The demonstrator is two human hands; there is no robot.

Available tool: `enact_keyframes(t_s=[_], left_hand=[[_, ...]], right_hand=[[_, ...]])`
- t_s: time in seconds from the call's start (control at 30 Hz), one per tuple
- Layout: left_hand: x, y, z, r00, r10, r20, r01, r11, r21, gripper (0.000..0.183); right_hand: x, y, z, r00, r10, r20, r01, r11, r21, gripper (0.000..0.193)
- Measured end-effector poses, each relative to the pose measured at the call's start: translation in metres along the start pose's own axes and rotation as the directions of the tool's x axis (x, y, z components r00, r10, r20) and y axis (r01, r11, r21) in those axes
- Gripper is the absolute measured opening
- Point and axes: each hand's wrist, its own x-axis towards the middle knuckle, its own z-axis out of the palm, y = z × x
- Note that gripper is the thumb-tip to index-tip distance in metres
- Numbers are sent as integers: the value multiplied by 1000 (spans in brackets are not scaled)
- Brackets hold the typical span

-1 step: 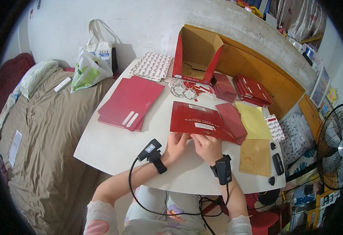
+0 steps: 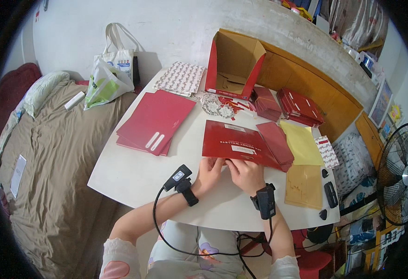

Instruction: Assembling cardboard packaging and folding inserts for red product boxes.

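Observation:
A flat dark red packet (image 2: 229, 142) with pale printing and white labels lies tilted in front of me. Its near edge is gripped by both my hands. My left hand (image 2: 210, 173) is closed on that edge, the fingertips partly hidden under it. Beside it my right hand (image 2: 247, 176) pinches the same edge, its fingers curled under. Against the packet's right side rests a stack of plain red envelopes (image 2: 277, 144). Farther right lie a yellow sheet (image 2: 301, 144) and a tan sheet (image 2: 303, 186).
Large red sheets (image 2: 160, 116), patterned sheets (image 2: 183, 78) and an open red carton (image 2: 235, 60) occupy the white table (image 2: 120, 172). Paper rosettes (image 2: 215, 106) and red packet stacks (image 2: 299, 108) sit near the carton. A black stapler-like object (image 2: 330, 194) lies at the right edge, near a fan (image 2: 401, 172).

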Motion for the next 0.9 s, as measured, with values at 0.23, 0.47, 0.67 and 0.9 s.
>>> enact_keyframes(t_s=[0.23,0.47,0.67,0.9], left_hand=[[2,-3,-4,999,-4,47,4,1000,4,28],[4,-5,-3,999,-40,-6,39,997,-67,29],[2,4,3,996,-36,-87,30,997,-67,31],[7,30,-7,974,-221,-40,218,973,-72,37]], right_hand=[[-4,8,-3,993,-92,71,100,988,-115,33],[-6,10,1,990,-136,44,141,977,-162,31],[-4,5,-4,981,-191,36,193,937,-291,26],[-16,14,-13,930,-354,-104,288,874,-392,21]])
